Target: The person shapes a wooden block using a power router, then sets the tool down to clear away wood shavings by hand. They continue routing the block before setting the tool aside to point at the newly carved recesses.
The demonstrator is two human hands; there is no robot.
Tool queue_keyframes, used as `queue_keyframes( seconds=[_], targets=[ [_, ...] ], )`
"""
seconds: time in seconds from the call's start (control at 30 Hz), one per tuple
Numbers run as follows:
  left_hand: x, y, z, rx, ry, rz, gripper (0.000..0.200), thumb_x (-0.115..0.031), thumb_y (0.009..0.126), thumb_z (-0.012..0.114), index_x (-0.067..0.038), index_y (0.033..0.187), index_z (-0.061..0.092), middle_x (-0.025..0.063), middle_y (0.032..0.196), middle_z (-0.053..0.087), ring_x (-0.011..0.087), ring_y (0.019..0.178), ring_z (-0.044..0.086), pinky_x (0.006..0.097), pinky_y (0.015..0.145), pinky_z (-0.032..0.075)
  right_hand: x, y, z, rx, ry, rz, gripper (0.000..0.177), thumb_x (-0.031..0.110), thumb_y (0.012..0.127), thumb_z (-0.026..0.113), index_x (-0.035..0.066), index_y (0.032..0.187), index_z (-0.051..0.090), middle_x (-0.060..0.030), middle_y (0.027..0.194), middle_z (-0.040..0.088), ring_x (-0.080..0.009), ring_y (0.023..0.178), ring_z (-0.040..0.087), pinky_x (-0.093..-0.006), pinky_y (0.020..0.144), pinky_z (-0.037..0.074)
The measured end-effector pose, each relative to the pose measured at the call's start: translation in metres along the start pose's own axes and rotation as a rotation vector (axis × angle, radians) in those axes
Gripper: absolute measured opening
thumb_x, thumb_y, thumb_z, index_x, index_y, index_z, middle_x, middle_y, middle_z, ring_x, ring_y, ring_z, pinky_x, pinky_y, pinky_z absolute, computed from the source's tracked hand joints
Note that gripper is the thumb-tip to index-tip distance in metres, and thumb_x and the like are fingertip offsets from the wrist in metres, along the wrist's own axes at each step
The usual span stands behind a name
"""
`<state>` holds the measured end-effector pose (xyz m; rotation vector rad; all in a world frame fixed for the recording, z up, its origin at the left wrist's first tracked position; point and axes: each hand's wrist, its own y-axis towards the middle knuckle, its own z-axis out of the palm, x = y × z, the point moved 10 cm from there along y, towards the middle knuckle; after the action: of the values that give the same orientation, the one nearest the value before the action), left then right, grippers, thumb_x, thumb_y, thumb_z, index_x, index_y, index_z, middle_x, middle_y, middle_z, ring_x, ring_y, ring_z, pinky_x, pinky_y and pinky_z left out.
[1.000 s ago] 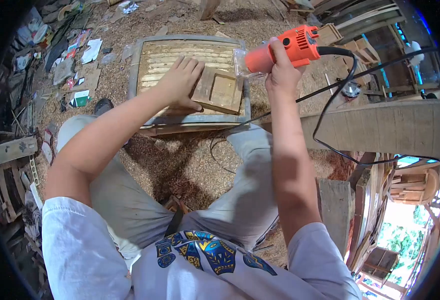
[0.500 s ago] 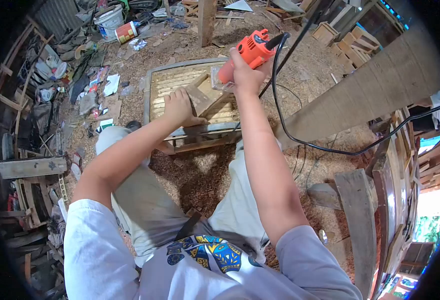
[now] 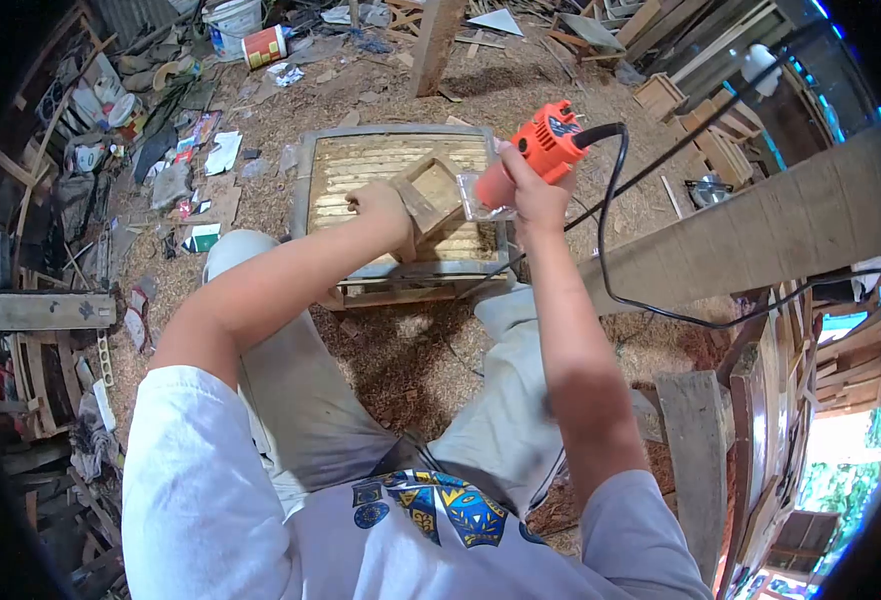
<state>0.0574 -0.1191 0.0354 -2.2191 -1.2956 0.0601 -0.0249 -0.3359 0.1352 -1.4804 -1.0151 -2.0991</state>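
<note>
My right hand (image 3: 537, 203) is wrapped round an orange trim router (image 3: 550, 143). Its clear plastic base (image 3: 480, 200) sits beside the right edge of a small rectangular wooden frame (image 3: 422, 208). My left hand (image 3: 380, 213) grips the near left side of that frame, fingers curled. Under the frame lies a slatted wooden panel (image 3: 345, 165) with a grey border, serving as a low work surface. The router's bit is hidden from this angle.
A black power cord (image 3: 615, 250) loops from the router to the right. A wooden post (image 3: 438, 45) stands beyond the panel, and a broad plank (image 3: 760, 225) slants in at right. Sawdust covers the floor. Clutter and a white bucket (image 3: 232, 25) lie at far left.
The router has moved right and nearer to me, to the frame's right edge. My left hand's fingers have gone from spread out to curled. The camera view has shifted slightly.
</note>
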Motion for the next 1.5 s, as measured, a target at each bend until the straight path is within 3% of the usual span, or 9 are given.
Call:
queue_keyframes(
  seconds=[0.13, 0.2, 0.3, 0.47, 0.8, 1.03, 1.23, 1.37, 1.5],
  targets=[
    [0.001, 0.002, 0.002, -0.034, 0.016, -0.015, 0.117, -0.070, 0.054, 0.092, 0.005, 0.138, 0.062, 0.0148, 0.135, 0.067, 0.0275, 0.112, 0.074, 0.0478, 0.098, 0.060, -0.002, 0.000, 0.030, 0.050, 0.011, 0.070, 0.051, 0.006, 0.080, 0.090, 0.007, 0.121, 0.060, -0.0030, 0.107, 0.070, -0.0160, 0.091, 0.069, -0.0344, 0.083, 0.057],
    [0.001, 0.015, 0.021, -0.039, -0.007, -0.011, 0.121, -0.071, 0.054, 0.092, 0.006, 0.141, 0.058, 0.0147, 0.135, 0.065, 0.0280, 0.115, 0.072, 0.0477, 0.099, 0.059, 0.008, -0.003, 0.051, 0.001, 0.070, 0.002, 0.034, 0.002, 0.082, 0.088, 0.005, 0.108, 0.066, -0.0027, 0.098, 0.072, -0.0164, 0.084, 0.070, -0.0342, 0.077, 0.057],
    [0.015, 0.023, 0.029, -0.252, -0.167, -0.068, 0.132, -0.077, 0.056, 0.089, 0.011, 0.145, 0.049, 0.0154, 0.137, 0.060, 0.0295, 0.123, 0.063, 0.0471, 0.103, 0.055, 0.000, 0.003, 0.076, -0.024, 0.040, -0.022, 0.033, 0.002, 0.083, 0.087, 0.006, 0.109, 0.066, -0.0037, 0.099, 0.072, -0.0173, 0.085, 0.071, -0.0349, 0.077, 0.058],
    [0.031, -0.010, 0.018, -0.380, -0.425, 0.218, 0.144, -0.088, 0.053, 0.084, 0.013, 0.146, 0.043, 0.0190, 0.136, 0.057, 0.0319, 0.129, 0.054, 0.0469, 0.106, 0.049, 0.010, 0.019, 0.106, -0.007, -0.005, -0.101, 0.036, 0.003, 0.083, 0.087, 0.007, 0.111, 0.065, -0.0048, 0.102, 0.072, -0.0181, 0.086, 0.072, -0.0364, 0.078, 0.061],
    [0.056, -0.017, 0.023, -0.557, -0.737, 0.226, 0.125, -0.073, 0.055, 0.092, 0.014, 0.135, 0.051, 0.0228, 0.127, 0.062, 0.0356, 0.122, 0.058, 0.0421, 0.103, 0.052, 0.018, 0.031, 0.111, -0.145, -0.067, -0.146, 0.046, 0.007, 0.079, 0.091, 0.006, 0.115, 0.062, -0.0051, 0.104, 0.072, -0.0184, 0.088, 0.071, -0.0358, 0.081, 0.059],
    [0.040, -0.026, 0.017, -0.471, -0.703, 0.157, 0.119, -0.074, 0.060, 0.091, 0.013, 0.132, 0.052, 0.0247, 0.125, 0.061, 0.0377, 0.119, 0.061, 0.0442, 0.100, 0.055, 0.002, 0.032, 0.105, -0.163, -0.115, -0.105, 0.045, 0.008, 0.079, 0.092, 0.006, 0.113, 0.062, -0.0046, 0.102, 0.072, -0.0183, 0.088, 0.071, -0.0366, 0.081, 0.059],
    [-0.018, -0.054, 0.032, -0.242, -0.980, 0.413, 0.129, -0.064, 0.074, 0.086, 0.026, 0.148, 0.031, 0.0388, 0.134, 0.059, 0.0452, 0.121, 0.067, 0.0435, 0.103, 0.057, 0.005, 0.033, 0.101, -0.102, -0.142, -0.091, 0.038, 0.007, 0.081, 0.090, 0.005, 0.110, 0.065, -0.0036, 0.100, 0.072, -0.0173, 0.086, 0.071, -0.0350, 0.079, 0.059],
    [-0.035, -0.046, 0.030, -0.045, -0.765, 0.476, 0.119, -0.063, 0.080, 0.082, 0.021, 0.151, 0.035, 0.0349, 0.140, 0.057, 0.0451, 0.122, 0.066, 0.0456, 0.103, 0.057, -0.005, 0.024, 0.092, -0.022, -0.156, -0.081, 0.041, 0.008, 0.081, 0.091, 0.006, 0.112, 0.065, -0.0028, 0.100, 0.072, -0.0154, 0.086, 0.071, -0.0337, 0.079, 0.059],
    [-0.021, -0.055, 0.013, -0.163, -0.526, 0.456, 0.115, -0.061, 0.081, 0.082, 0.014, 0.155, 0.036, 0.0299, 0.144, 0.054, 0.0394, 0.133, 0.057, 0.0521, 0.112, 0.048, -0.012, 0.021, 0.088, 0.031, -0.174, -0.054, 0.046, 0.009, 0.081, 0.092, 0.006, 0.116, 0.063, -0.0028, 0.102, 0.072, -0.0149, 0.088, 0.071, -0.0334, 0.079, 0.059]
  ],
)
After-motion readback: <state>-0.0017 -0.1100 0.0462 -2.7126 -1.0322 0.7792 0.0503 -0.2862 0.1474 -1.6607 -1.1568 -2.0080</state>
